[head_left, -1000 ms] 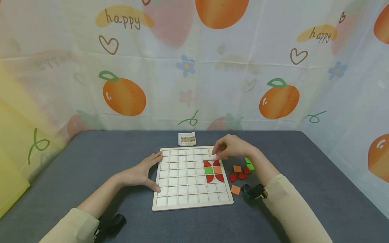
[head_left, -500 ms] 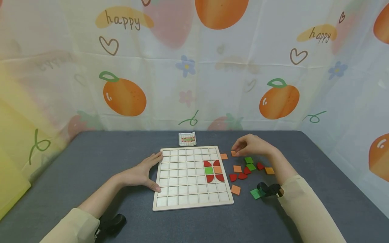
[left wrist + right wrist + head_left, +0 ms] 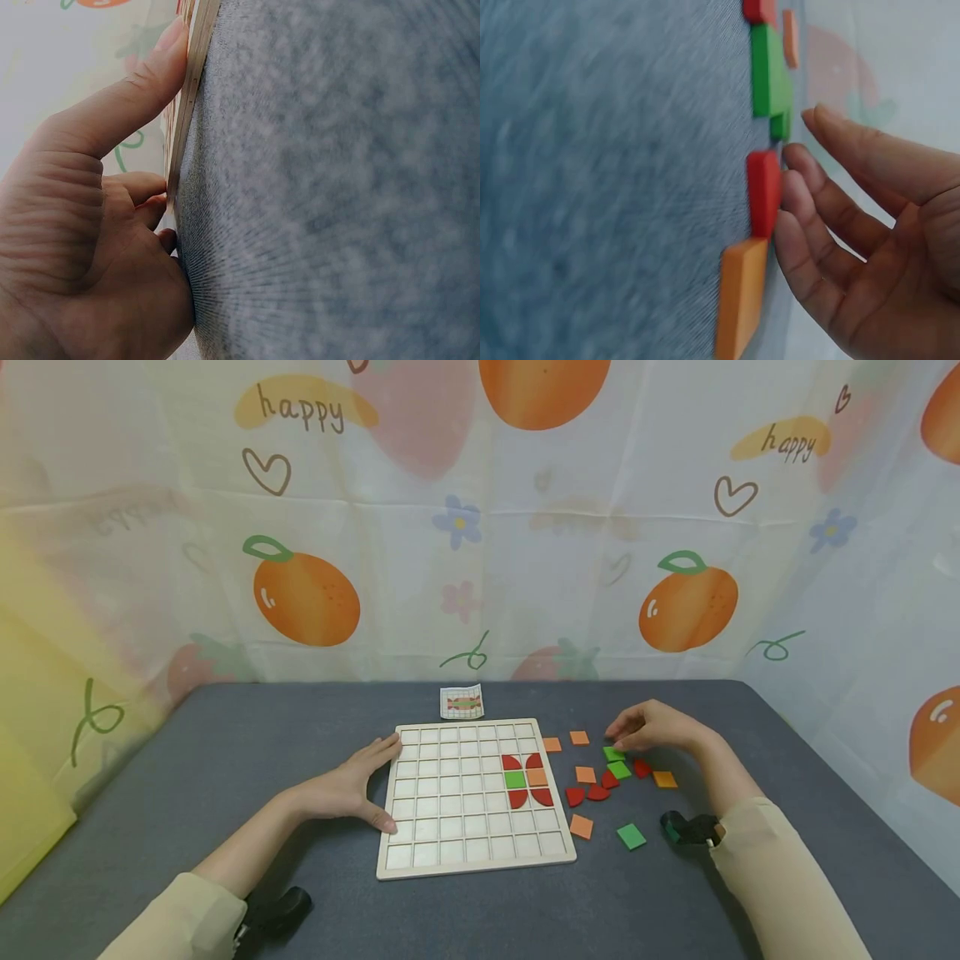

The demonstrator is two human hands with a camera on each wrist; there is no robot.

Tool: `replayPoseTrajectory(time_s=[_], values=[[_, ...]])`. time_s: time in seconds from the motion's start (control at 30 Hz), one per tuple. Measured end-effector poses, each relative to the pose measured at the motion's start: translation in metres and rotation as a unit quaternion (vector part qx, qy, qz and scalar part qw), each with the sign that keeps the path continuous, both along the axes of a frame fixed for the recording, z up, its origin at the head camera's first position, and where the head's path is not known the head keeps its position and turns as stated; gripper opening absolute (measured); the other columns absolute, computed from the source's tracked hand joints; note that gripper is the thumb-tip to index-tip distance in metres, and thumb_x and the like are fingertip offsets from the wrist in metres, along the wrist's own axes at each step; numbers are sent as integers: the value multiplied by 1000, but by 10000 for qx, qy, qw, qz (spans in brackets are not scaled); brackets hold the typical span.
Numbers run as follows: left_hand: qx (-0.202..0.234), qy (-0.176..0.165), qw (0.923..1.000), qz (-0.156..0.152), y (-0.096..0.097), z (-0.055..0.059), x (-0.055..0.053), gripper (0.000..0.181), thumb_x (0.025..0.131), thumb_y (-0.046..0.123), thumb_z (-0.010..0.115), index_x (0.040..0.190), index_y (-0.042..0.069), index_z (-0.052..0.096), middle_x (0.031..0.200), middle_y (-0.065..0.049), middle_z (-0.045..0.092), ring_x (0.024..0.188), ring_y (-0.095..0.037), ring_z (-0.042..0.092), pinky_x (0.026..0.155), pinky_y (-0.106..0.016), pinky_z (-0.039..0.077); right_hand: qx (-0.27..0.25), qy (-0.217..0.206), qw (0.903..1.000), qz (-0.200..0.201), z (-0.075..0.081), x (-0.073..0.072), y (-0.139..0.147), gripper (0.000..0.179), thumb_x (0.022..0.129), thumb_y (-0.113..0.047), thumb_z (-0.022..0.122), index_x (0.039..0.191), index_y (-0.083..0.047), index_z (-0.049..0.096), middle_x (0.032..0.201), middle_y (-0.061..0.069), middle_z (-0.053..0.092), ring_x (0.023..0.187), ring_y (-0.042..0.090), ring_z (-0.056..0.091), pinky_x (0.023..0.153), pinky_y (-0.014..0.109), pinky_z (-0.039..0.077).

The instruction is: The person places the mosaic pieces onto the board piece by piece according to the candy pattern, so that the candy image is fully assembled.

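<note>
A pale board with a grid of square cells (image 3: 450, 806) lies on the table. My left hand (image 3: 341, 787) rests at its left edge, fingers spread and thumb on the near part of the rim. Toward the board's right side sit four-cornered green and orange tiles and red quarter-round pieces (image 3: 517, 799). My right hand (image 3: 656, 727) is over the loose pieces, fingers loosely bent, holding nothing that I can see. Its fingertips are just above a green tile (image 3: 613, 753); contact is unclear. In the right wrist view a red piece (image 3: 763, 193) lies close to the fingers.
Right of the board lie several orange tiles (image 3: 585, 775), loose red pieces (image 3: 597, 792), a second green tile (image 3: 618, 770), a darker orange tile (image 3: 664, 780) and a green tile (image 3: 632, 837) nearer me. A small pattern card (image 3: 461, 702) lies behind the board.
My right hand has moved right from the board's far right corner. An orange tile under its fingers half a second ago now lies free on the table. The left hand stays put.
</note>
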State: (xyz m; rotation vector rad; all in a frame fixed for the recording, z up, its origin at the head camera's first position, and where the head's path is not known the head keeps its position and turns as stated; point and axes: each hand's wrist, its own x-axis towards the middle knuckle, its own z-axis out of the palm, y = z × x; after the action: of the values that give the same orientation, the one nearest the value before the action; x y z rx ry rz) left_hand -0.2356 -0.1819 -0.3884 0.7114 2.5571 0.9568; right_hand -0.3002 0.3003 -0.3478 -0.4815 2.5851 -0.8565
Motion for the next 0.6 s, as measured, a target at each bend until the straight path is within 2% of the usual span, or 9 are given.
replayPoseTrajectory(time_s=[0.23,0.6], values=[[7,8,10000,-9,0,0,1,124,68,42,88,157,-2,14,168,-20,2,153,-48,-5,114,-74,6,-95,-126,9999,64,-8,-2,11,30,93,-18,68,118,-3,69,112,14,70,95,15,64,86,33,54],[7,50,10000,-39,-1,0,0,124,68,43,88,157,-2,14,168,-19,2,153,-48,-5,114,-74,7,-341,-220,9990,200,-12,0,11,32,89,-14,71,117,1,68,96,11,68,80,14,58,75,30,51]])
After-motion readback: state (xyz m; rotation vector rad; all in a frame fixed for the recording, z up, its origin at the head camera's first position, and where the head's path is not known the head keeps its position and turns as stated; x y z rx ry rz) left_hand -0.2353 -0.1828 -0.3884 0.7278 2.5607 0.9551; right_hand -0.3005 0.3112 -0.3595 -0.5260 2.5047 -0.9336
